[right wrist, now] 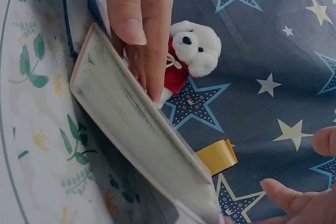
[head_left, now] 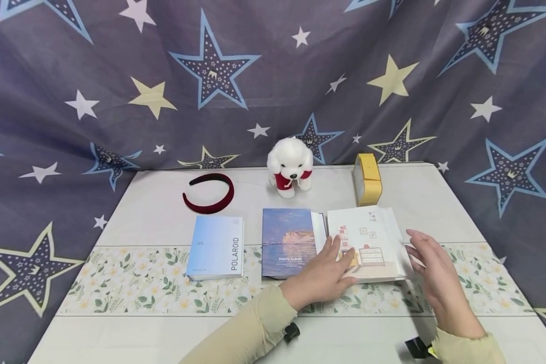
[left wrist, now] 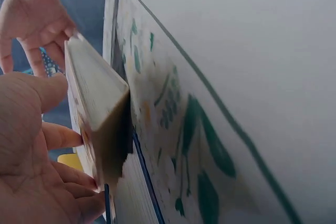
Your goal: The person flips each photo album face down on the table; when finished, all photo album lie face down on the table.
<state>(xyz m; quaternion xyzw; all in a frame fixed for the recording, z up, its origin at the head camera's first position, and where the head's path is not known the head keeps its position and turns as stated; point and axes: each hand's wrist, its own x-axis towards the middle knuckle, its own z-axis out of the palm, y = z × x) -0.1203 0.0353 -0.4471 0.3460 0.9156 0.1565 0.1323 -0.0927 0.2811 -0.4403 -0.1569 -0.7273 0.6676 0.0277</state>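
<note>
A white album [head_left: 375, 227] with a drawn room on its cover lies front right of centre. My left hand [head_left: 324, 275] rests on the left part of this cover, fingers spread and fairly straight. At the album's right edge is my right hand [head_left: 438, 270], fingers extended and thumb apart. In the left wrist view its fingertips are right at the far corner of the page block [left wrist: 100, 82]. The right wrist view shows the album slanting, with shadow under it. Close on its left lies a blue photo album [head_left: 284, 225] with a painted seascape cover.
A light-blue Polaroid album [head_left: 214, 247] lies farther left, with a dark red headband [head_left: 211, 206] behind it. At the back stand a white plush dog [head_left: 291, 159] in red and a yellow box-like object [head_left: 368, 177]. A star-patterned curtain [head_left: 264, 65] hangs behind the table.
</note>
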